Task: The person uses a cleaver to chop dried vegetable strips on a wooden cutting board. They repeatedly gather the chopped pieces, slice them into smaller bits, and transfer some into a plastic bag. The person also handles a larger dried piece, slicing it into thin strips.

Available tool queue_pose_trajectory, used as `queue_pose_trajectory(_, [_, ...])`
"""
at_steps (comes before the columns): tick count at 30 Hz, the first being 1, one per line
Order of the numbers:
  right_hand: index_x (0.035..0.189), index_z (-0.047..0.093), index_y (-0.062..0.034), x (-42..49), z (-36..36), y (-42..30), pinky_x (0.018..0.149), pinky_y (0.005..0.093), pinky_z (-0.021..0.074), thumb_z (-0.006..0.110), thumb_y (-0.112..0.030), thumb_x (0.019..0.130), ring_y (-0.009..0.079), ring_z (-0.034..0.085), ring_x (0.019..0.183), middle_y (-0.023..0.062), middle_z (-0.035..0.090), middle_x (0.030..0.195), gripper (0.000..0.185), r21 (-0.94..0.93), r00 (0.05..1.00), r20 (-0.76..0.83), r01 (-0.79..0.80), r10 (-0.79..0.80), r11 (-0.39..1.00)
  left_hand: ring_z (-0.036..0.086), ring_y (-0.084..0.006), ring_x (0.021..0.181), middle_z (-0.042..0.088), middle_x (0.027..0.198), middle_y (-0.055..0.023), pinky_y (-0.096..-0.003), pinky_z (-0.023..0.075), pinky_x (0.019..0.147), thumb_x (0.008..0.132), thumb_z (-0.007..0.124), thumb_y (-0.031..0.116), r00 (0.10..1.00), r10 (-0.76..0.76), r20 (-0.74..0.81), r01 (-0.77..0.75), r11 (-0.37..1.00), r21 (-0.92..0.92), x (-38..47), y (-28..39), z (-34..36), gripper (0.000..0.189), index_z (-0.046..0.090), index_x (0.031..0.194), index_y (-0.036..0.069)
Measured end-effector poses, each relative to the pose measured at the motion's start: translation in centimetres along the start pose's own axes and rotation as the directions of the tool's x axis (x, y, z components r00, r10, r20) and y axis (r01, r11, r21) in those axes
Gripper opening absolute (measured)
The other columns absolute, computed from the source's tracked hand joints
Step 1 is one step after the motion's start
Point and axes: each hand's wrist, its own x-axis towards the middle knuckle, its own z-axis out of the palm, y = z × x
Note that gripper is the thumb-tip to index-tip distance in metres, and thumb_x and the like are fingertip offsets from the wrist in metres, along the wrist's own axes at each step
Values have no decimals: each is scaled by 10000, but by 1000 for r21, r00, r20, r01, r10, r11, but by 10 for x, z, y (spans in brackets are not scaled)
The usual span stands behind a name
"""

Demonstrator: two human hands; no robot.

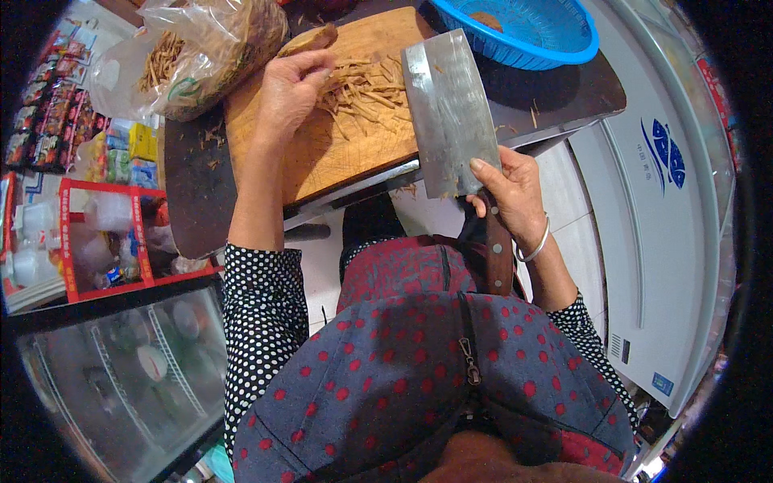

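Observation:
My right hand grips a Chinese cleaver where the wooden handle meets the blade, thumb pressed on the flat. The wide steel blade points away from me, over the right part of a wooden cutting board. A heap of thin tan strips, perhaps pickled vegetable, lies on the board left of the blade. My left hand is at the heap's left side, fingers bent and fingertips among the strips. Whether it pinches any is unclear. Just beyond it rests a larger uncut tan piece with a dark end.
A clear plastic bag holding similar strips stands at the left. At the back right is a blue plastic basket with a brown piece inside. The dark table bears scraps. A white chest freezer flanks my right; packaged goods are at left.

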Motion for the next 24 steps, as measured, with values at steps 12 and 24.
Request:
queue_pose_trajectory(12, [968,591,77,-3,-2,-5,403,194,420,559,-114,899,70,511,459,90,636,758,206,-6,999,38,-6,6,1000,633,-344,882,668,878,-148,-447,500,758,744,618,59,928,239,286,-363,406,839,44,-19,7,242,722,949,134])
queue_pose_trajectory(24, [974,575,91,-1,-5,-4,392,172,395,562,-118,897,63,505,449,91,618,726,223,19,999,39,-17,16,1000,622,-221,725,667,759,-105,-320,463,703,736,668,110,994,66,93,-112,724,681,47,-13,6,98,687,790,30])
